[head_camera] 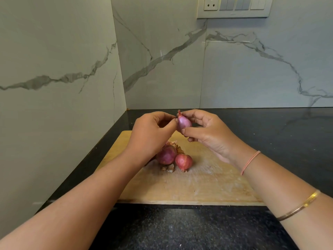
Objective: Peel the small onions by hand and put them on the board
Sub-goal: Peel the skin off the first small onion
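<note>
1. Here, a small pale-purple onion (183, 122) is held in the air between the two hands, above the far end of the wooden board (207, 184).
2. The right hand (207, 130) is closed on the onion, with the thumb pressed below it and the fingertips at its pointed tip, which is turned upward.
3. The left hand (151, 134) is brought in just beside it, its thumb and forefinger pinched together at the onion's left side; whether a strip of skin is gripped cannot be told.
4. Below the hands and nearer the person, two more onions are seen lying on the board, touching each other: a darker purple onion (166, 156) under the left wrist and a redder onion (183, 161) just to its right.
5. Dry skin scraps (168, 168) are scattered beside these two.
6. A thin cord (250, 162) and a gold bangle (301, 206) are worn on the right forearm.
7. The board is laid on a dark speckled counter (189, 230).
</note>
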A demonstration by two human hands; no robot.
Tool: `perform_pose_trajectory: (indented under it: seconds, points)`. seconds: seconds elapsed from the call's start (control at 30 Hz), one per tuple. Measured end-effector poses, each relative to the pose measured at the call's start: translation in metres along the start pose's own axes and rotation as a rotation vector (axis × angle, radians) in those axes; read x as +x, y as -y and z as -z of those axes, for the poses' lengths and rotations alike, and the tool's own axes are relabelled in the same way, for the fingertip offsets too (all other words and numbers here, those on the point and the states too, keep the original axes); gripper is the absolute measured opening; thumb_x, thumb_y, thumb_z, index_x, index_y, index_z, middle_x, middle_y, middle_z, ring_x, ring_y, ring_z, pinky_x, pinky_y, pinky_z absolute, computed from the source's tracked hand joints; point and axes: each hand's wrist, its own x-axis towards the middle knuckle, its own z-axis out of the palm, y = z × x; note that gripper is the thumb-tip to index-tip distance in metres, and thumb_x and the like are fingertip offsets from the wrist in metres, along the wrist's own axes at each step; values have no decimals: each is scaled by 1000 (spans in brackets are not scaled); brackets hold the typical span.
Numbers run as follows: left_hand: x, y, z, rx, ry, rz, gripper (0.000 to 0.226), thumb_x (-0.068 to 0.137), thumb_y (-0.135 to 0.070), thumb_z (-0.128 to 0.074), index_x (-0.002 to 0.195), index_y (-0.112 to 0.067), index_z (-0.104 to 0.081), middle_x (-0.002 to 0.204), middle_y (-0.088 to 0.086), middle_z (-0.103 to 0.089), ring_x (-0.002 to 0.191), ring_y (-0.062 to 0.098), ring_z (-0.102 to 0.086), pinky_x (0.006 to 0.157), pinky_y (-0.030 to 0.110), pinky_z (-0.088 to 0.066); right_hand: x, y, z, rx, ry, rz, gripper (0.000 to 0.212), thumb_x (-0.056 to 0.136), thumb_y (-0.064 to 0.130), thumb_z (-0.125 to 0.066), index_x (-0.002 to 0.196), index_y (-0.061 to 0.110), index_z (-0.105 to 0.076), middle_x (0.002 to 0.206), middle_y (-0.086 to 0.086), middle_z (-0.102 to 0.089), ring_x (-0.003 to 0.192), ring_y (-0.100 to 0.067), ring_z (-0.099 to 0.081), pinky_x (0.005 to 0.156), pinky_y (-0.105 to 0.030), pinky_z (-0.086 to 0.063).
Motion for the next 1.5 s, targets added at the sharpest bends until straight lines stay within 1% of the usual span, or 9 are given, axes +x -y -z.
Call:
perform_pose_trajectory:
  seconds: [0.13,0.23,0.57,0.8,0.97,1.07,1.23,1.37,1.5]
  points:
    - [0,0,1,-21,-26,27,10,84,-23,-65,80,-21,-73,70,-1,-71,71,15,-68,74,43,-57,-2,1,-3,-27,8,71,35,78,-1,-71,101,25,-64,103,-1,-67,70,-4,-60,61,-15,-47]
    - [0,-1,0,-31,-49,35,10,81,-19,-66,72,-21,-71,68,0,-70,72,18,-68,74,44,-56,-2,-1,-6,-68,-14,123,37,76,-2,-73,101,24,-64,99,0,-68,72,-4,-65,71,-20,-53]
    - [2,0,-2,76,-84,11,8,80,-20,-67,73,-18,-68,65,-6,-64,60,7,-55,64,35,-52,0,-4,-9,-217,-41,172,37,77,5,-75,106,26,-65,75,4,-69,60,-2,-57,74,-28,-53]
    - [2,0,1,27,-91,16,8,82,-18,-64,75,-17,-67,69,-1,-68,72,20,-66,72,45,-55,-3,3,-5,-121,43,145,38,86,-1,-63,106,31,-58,112,1,-66,72,0,-59,64,-16,-50]
    - [3,2,1,7,-76,29,10,84,-16,-63,77,-15,-69,71,0,-69,73,20,-67,73,45,-56,-2,3,-6,-133,-9,135,34,91,-1,-55,112,25,-56,110,-1,-63,71,-10,-65,66,-24,-54]
    - [3,1,0,5,-69,26,10,84,-16,-63,77,-14,-70,70,0,-69,72,19,-67,74,44,-56,-2,0,-7,-157,-41,151,35,87,4,-64,114,26,-60,98,6,-66,76,-24,-67,76,-36,-55]
    - [2,2,0,14,-55,22,9,84,-17,-63,79,-13,-70,71,-1,-69,73,19,-67,74,44,-56,0,-4,-7,-186,-79,164,38,78,11,-76,112,19,-62,92,5,-67,68,-8,-64,74,-28,-53]
    - [2,1,0,97,-86,-19,10,84,-19,-63,79,-13,-68,67,-3,-66,68,16,-63,69,41,-55,1,-1,-5,-138,-13,137,30,83,8,-69,104,27,-60,108,1,-67,75,-4,-62,67,-20,-50]
    - [6,6,5,129,-143,-8,10,85,-18,-62,78,-15,-68,66,-6,-64,64,14,-60,64,38,-52,-2,4,0,-4,102,94,30,89,4,-61,107,27,-58,105,8,-67,78,-4,-58,64,-19,-49]
